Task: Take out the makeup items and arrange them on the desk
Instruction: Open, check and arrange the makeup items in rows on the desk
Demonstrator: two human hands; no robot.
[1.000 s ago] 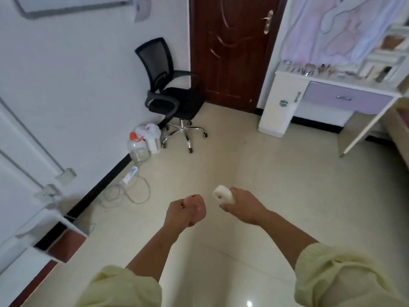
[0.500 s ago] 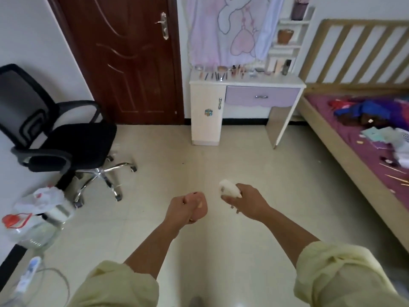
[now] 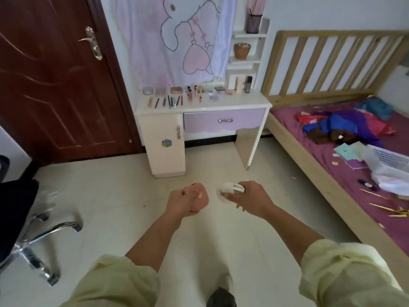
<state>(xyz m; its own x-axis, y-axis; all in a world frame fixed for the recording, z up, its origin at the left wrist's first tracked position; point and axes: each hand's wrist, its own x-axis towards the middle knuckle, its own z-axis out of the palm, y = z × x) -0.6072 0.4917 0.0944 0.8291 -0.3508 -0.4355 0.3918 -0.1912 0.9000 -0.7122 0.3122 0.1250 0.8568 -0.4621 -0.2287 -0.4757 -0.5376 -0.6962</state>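
While our left hand grips a pink sponge and our right hand pinches a white round case, well short of the desk, we risk dropping the loosely pinched case onto the floor

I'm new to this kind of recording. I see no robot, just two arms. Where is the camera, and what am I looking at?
There is no machine here. A person wears a wide-angle camera on the head, looking forward and down, so every picture comes from that one view and shows the person's own arms. The left hand grips a soft pink sponge. The right hand holds a small white and silver container; I cannot tell what kind. Ahead stands a white desk with a purple drawer. Makeup lies on its top: a row of pencils and, behind it, compacts. A bed is on the right and a brown door on the left.
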